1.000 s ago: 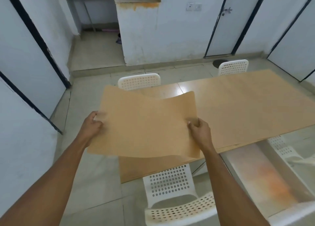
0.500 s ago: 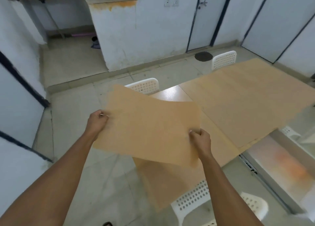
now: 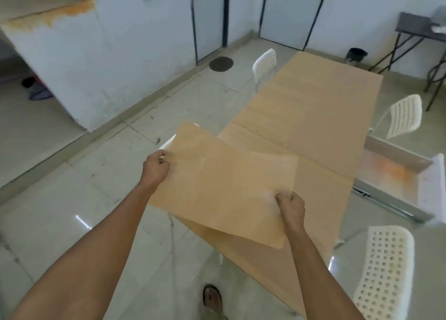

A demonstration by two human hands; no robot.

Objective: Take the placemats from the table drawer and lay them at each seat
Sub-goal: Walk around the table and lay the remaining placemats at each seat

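I hold a tan, flexible placemat [image 3: 224, 187] flat in the air over the near end of the long wooden table [image 3: 321, 150]. My left hand [image 3: 155, 167] pinches its far left corner, and my right hand [image 3: 290, 208] grips its near right edge. The mat sags a little between them and hides the table's near left corner. Another tan mat [image 3: 313, 102] covers the far half of the table. The table drawer [image 3: 395, 182] stands pulled open on the right side, its white inside stained orange.
White perforated chairs stand around the table: one at the far left [image 3: 265, 65], one at the right [image 3: 405, 117], one at the near right [image 3: 383, 271]. A dark side table [image 3: 420, 27] sits at the back right. My sandalled foot [image 3: 212, 298] is on the tiled floor.
My view has swung right and along the table's length. The placemat stays in both hands and has moved with me toward the table's near end.
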